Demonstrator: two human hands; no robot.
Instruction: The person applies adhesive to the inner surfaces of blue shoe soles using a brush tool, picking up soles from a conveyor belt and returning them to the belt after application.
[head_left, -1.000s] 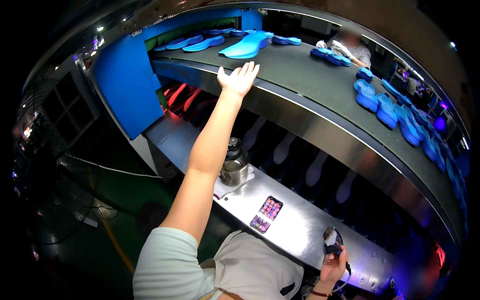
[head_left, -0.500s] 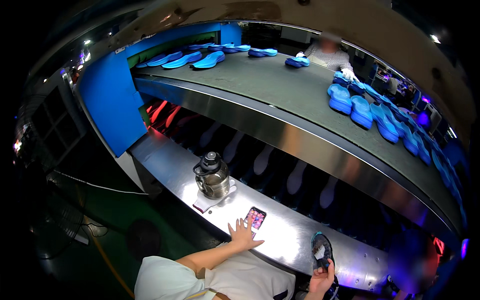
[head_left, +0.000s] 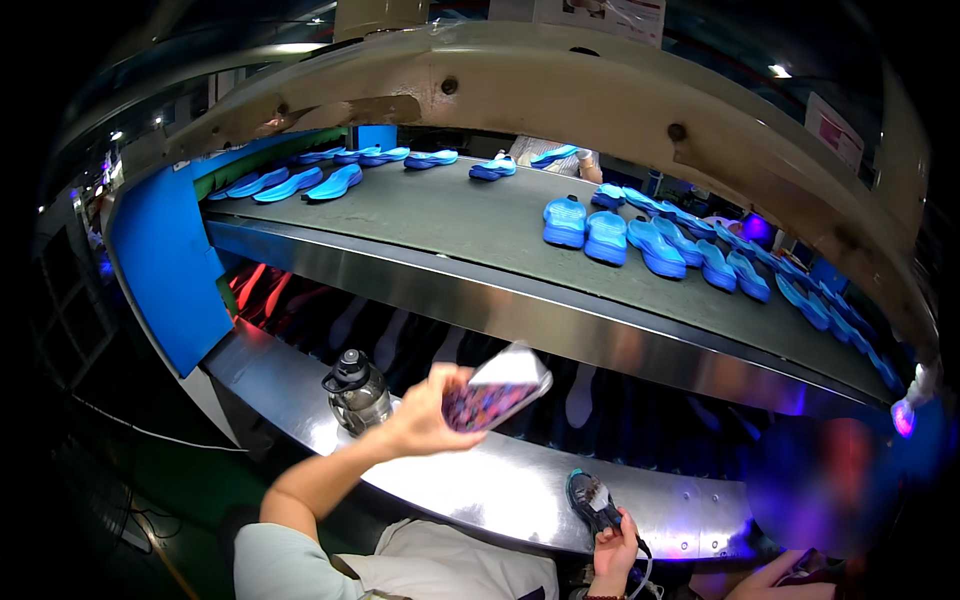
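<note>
- Silver metal makes up the long ledge [head_left: 505, 500], and the phone [head_left: 495, 395] is held in the air above it, seen against its far edge, left of the ledge's middle.
- The left hand [head_left: 425, 415] is closed round the phone's left end; the screen, with small coloured tiles, shows, its upper part washed pale, and the picture of it is blurred.
- The right hand [head_left: 615, 545], at the ledge's near edge, right of its middle, grips the lower end of a dark rounded object [head_left: 590, 500] with a teal rim and a pale patch. Whether that object touches the ledge I cannot tell.
- A clear bottle [head_left: 358, 400] with a black cap stands toward the ledge's left end, just beside the left forearm.
- Beyond the ledge's far edge, pale sole-shaped pieces [head_left: 580, 395] show in a dark opening, lit red at its left end.
- Above that runs a dark green belt [head_left: 430, 220]. Blue soles [head_left: 606, 238] lie in a cluster along its right part, with others near its left end.
- A co-worker's arm [head_left: 588, 168] shows at the belt's far edge.
</note>
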